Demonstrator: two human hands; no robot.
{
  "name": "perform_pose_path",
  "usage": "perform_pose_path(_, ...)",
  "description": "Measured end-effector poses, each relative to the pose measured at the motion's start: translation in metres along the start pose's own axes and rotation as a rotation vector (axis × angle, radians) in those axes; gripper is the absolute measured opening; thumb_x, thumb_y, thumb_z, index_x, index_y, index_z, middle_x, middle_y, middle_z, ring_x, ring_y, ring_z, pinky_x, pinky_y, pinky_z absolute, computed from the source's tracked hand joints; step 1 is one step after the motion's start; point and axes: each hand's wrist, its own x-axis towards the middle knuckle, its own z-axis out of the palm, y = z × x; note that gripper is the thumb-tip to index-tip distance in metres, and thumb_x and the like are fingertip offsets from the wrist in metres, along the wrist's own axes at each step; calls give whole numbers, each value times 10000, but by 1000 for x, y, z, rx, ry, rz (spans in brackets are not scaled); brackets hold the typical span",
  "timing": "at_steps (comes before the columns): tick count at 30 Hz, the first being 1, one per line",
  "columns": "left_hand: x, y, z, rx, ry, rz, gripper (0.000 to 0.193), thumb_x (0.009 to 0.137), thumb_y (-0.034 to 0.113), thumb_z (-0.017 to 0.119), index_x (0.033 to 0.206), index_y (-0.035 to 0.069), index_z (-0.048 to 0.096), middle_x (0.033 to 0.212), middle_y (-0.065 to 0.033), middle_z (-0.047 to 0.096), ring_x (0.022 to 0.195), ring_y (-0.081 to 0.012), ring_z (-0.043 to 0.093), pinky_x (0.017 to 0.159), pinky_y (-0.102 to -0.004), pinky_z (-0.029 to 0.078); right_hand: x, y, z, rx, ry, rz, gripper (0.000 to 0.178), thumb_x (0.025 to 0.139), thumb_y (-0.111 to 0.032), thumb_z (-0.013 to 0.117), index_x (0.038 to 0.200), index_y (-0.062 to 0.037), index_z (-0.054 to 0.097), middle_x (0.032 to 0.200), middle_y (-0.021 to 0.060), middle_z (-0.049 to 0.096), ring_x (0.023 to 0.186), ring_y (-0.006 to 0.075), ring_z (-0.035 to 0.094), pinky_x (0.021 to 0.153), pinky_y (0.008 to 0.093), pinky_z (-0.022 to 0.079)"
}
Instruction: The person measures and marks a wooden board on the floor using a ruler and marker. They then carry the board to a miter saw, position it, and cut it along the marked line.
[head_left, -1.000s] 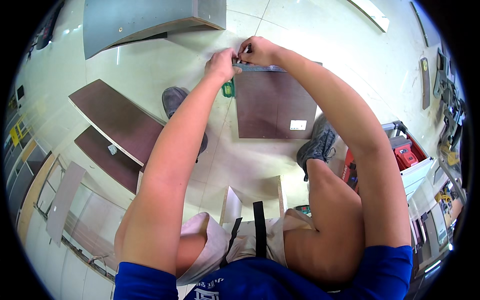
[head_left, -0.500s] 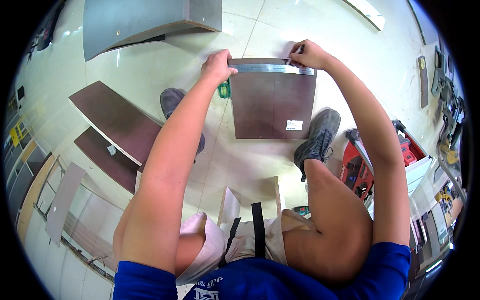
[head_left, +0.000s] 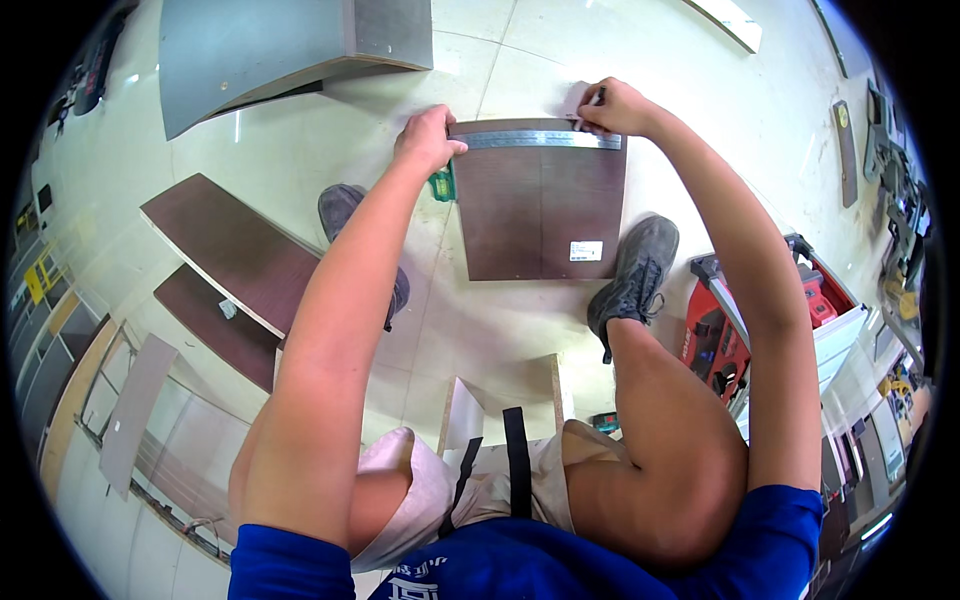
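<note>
A dark brown board (head_left: 540, 215) with a white label (head_left: 586, 251) near its lower right corner is between my feet. Across its far end lies a steel ruler (head_left: 545, 140). My left hand (head_left: 428, 138) is closed on the board's far left corner, thumb pressing down the ruler's left end. Beyond the ruler, my right hand (head_left: 612, 108) pinches a dark, slim pen (head_left: 600, 95), its tip low by the board's far edge. A green tool (head_left: 443, 184) is beside the board, just below my left hand; its kind I cannot make out.
Two brown boards (head_left: 235, 250) lie at the left. A grey panel piece (head_left: 260, 60) stands far left. A red tool case (head_left: 712, 335) is beside my right leg. Pale-edged upright panels (head_left: 558, 390) stand between my knees. A white strip (head_left: 728, 22) lies far right.
The whole view has shifted slightly, with the floor things sliding a little left. Both hands keep their holds, and the ruler stays across the board's far end.
</note>
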Motion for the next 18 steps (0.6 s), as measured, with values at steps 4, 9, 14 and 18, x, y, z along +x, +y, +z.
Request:
perform_pose_path(4, -1, 2, 1, -16, 16, 15, 490, 730, 175, 875, 1143, 49, 642, 1078, -138, 721, 1022, -293, 689, 898, -396, 540, 28, -29, 29, -22, -48, -77, 222, 887, -174, 626, 874, 29, 716, 739, 81, 718, 615, 154, 659, 639, 319, 552)
perform_pose_path(9, -1, 1, 1, -46, -6, 11, 484, 729, 181, 877, 1128, 49, 636, 1074, -140, 719, 1028, -293, 685, 893, -404, 534, 50, -71, 59, -63, -104, -127, 236, 892, -203, 636, 872, 11, 734, 771, 78, 730, 666, 165, 687, 703, 328, 570)
perform_pose_path(14, -4, 5, 0, -20, -5, 1, 487, 732, 199, 877, 1128, 60, 631, 1083, -131, 716, 1036, -295, 678, 883, -407, 531, 56, -86, 76, 1, -94, -139, 221, 873, -181, 639, 888, 17, 736, 741, 72, 724, 644, 148, 672, 669, 307, 556)
perform_pose_path(18, -4, 8, -3, -10, -16, 1, 499, 734, 205, 879, 1147, 72, 632, 1095, -118, 714, 1053, -293, 672, 894, -404, 529, 46, -71, 60, -141, -56, -130, 207, 853, -165, 635, 863, 16, 736, 693, 70, 710, 616, 146, 658, 649, 311, 542)
